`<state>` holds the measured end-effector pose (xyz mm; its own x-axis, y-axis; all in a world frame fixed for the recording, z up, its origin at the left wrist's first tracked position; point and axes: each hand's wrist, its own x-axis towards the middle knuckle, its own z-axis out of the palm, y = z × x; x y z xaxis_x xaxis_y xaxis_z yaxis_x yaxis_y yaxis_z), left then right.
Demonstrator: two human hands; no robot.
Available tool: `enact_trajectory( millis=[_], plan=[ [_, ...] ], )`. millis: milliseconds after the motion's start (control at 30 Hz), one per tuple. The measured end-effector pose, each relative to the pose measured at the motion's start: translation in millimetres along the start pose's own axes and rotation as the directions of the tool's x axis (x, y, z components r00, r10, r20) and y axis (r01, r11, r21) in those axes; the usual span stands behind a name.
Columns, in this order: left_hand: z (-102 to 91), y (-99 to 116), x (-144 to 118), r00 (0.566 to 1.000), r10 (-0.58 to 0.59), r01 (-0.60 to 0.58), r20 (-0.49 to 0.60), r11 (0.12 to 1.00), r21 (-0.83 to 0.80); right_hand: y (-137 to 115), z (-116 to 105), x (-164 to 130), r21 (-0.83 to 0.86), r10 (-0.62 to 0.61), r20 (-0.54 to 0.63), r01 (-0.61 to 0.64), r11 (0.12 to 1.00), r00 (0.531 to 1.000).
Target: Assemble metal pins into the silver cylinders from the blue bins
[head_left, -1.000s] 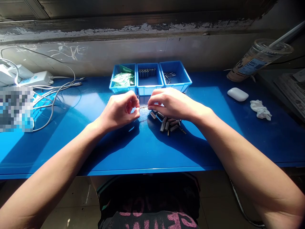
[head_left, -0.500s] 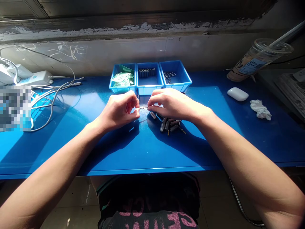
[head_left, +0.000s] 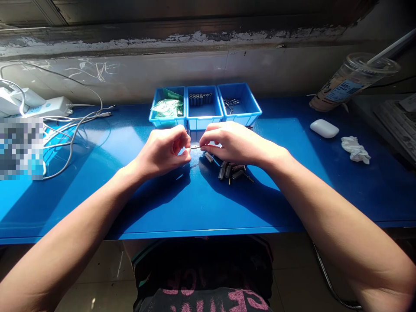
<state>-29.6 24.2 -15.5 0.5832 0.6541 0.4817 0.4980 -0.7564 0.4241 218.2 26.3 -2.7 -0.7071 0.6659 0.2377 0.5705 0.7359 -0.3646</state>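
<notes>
Above the middle of the table, my left hand (head_left: 164,150) pinches one end of a thin metal rod (head_left: 195,147) between thumb and fingertips. My right hand (head_left: 229,141) has thumb and index finger closed at the rod's other end. Only a short stretch of the rod shows in the gap between the hands; its ends are covered by fingers. Beneath my right hand lies a small pile of dark cylinders (head_left: 222,171), some with thin metal tips sticking out. One lighter cylinder (head_left: 209,157) sits near my right thumb.
Three joined blue bins stand behind the hands: green packets (head_left: 168,107) left, several upright metal cylinders (head_left: 199,100) middle, loose thin pins (head_left: 231,104) right. White cables and a power strip (head_left: 52,106) lie left. A tilted drink cup (head_left: 349,84), white case (head_left: 324,128) and crumpled tissue (head_left: 355,150) are right.
My right hand has come slightly left, closer to my left hand, so less of the rod shows between them. My left hand has hardly moved.
</notes>
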Motion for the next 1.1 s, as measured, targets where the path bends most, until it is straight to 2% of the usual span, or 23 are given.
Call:
enact_trajectory(
  millis=[1100],
  plan=[
    [-0.7, 0.8, 1.5, 1.000, 0.022, -0.021, 0.012, 0.998, -0.059, -2.9, 0.8, -0.8, -0.007, 0.005, 0.010, -0.005, 1.000, 1.000]
  ],
)
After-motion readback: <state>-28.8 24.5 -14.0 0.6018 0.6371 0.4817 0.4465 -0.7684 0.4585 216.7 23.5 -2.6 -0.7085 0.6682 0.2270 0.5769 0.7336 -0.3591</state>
